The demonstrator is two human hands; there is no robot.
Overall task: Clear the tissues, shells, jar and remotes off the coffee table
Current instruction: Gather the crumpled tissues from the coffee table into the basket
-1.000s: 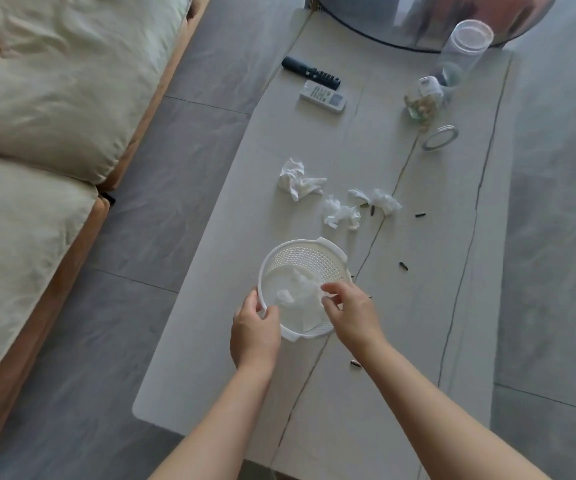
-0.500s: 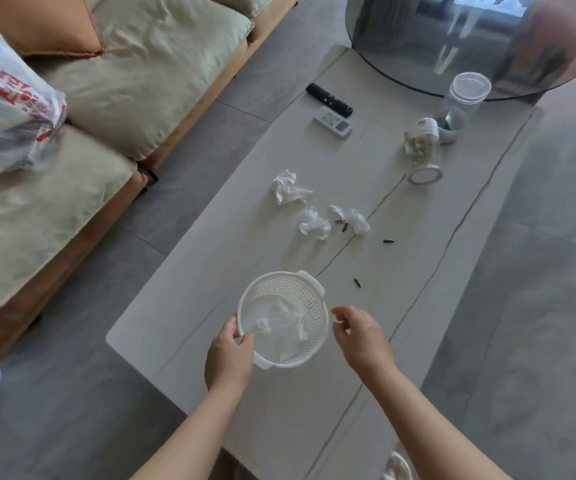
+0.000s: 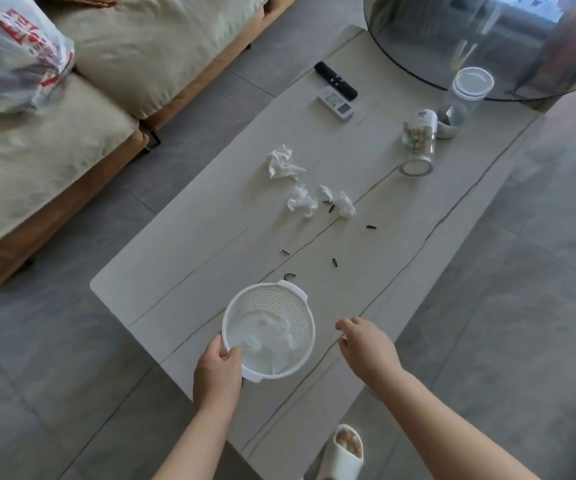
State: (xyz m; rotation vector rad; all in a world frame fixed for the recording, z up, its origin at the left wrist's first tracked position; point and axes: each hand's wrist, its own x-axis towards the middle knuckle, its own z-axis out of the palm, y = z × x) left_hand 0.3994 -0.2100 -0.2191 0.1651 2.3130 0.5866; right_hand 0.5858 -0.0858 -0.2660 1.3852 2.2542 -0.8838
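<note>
Head view: tissues (image 3: 302, 199), shells (image 3: 334, 261) beyond colander (image 3: 268, 332).

Pale coffee table (image 3: 210, 258), crumpled tissues (image 3: 300, 199), shells (image 3: 334, 262), remotes (image 3: 335, 98), jar (image 3: 418, 140)

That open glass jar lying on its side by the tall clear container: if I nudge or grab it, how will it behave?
The jar lies on its side, so a nudge would probably roll it. Its mouth is open and nuts sit inside, so tipping the mouth down may spill them. It looks like smooth glass: likely slippery, breakable.
</note>
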